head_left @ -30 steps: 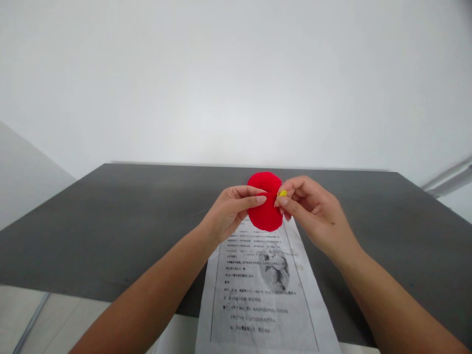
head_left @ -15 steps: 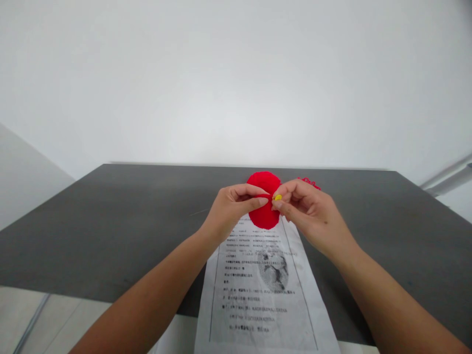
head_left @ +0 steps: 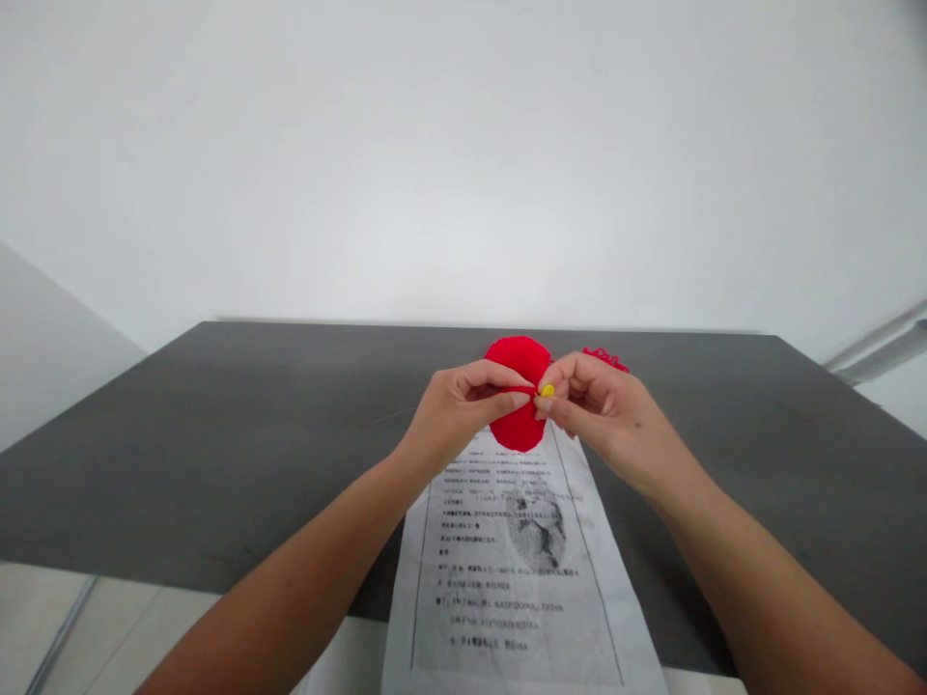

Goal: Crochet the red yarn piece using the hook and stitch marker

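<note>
Going left to right. Far left, below and outside the left hand: pale floor (head_left: 123, 632) with a thin metal bar (head_left: 65, 627) slanting across it. Dark grey table (head_left: 253, 405) runs from there behind and under both hands, its far edge close to the white wall (head_left: 463, 174). Wall is a darker grey patch out to the left, plain behind the hands. A thin pale line lies on the tabletop just left of the left hand

Left hand (head_left: 453, 410): thumb and fingertips pinched on the red cloth (head_left: 519, 436), gripping it along the ridge between its two rounded lobes. One lobe sits beyond the fingertips, the other on the near side. So the cloth is between the two hands, held up over the top end of the paper

Paper (head_left: 499, 589): printed sheet with a dark oval picture, below and between the hands, near end past the table edge. Print too blurred to read

Right hand (head_left: 608, 410): thumb and forefinger closed on a small yellow piece (head_left: 548, 391) at the cloth's right edge; too small to tell what it is. Red yarn (head_left: 606, 360) on the table just beyond that hand. Far right of it, a grey pipe (head_left: 887, 355) against the wall
</note>
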Available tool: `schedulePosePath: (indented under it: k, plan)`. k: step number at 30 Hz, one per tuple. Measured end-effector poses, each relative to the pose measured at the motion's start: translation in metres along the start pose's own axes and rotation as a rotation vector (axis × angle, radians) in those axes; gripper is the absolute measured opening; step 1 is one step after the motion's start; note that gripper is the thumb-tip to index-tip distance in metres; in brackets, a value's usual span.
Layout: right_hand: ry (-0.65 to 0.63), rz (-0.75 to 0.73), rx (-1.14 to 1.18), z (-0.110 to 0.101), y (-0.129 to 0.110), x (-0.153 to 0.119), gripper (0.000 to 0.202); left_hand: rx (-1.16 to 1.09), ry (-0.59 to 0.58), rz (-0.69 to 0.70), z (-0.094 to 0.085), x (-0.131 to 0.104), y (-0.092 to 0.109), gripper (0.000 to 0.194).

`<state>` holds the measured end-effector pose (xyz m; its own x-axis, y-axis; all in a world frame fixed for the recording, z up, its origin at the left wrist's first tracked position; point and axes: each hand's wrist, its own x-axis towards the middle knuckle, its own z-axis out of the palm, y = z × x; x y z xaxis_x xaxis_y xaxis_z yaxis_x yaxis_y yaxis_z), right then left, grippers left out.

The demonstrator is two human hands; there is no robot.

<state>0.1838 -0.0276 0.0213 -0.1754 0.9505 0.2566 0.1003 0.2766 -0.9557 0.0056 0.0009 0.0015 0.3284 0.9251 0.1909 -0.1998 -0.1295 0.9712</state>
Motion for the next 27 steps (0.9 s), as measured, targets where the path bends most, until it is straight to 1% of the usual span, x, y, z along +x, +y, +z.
schedulePosePath:
  k: [5, 10, 13, 20, 23, 27]
  plan:
    - [-0.005, 0.028, 0.010, -0.0005, -0.0011, 0.0013, 0.008, 0.024, -0.010, 0.019, 0.0002, -0.0004, -0.0004, 0.007]
    - [0.023, 0.074, 0.055, 0.0007, 0.0000, 0.0016, 0.009, 0.032, -0.032, 0.008, -0.0003, -0.0005, 0.0018, 0.007]
    - [0.039, 0.132, 0.101, 0.0013, 0.0009, 0.0011, 0.011, -0.011, -0.042, -0.060, -0.0008, 0.0007, 0.0019, 0.008]
    - [0.017, 0.262, 0.300, -0.0020, -0.0011, 0.0031, 0.014, -0.287, -0.085, -0.294, -0.0005, 0.0032, 0.0019, 0.019]
    - [0.025, 0.289, 0.330, -0.0030, -0.0024, 0.0036, 0.015, -0.317, -0.076, -0.334, -0.0010, 0.0035, 0.0029, 0.022]
    - [0.038, 0.276, 0.343, -0.0029, -0.0028, 0.0034, 0.015, -0.340, -0.071, -0.340, -0.0015, 0.0035, 0.0033, 0.024]
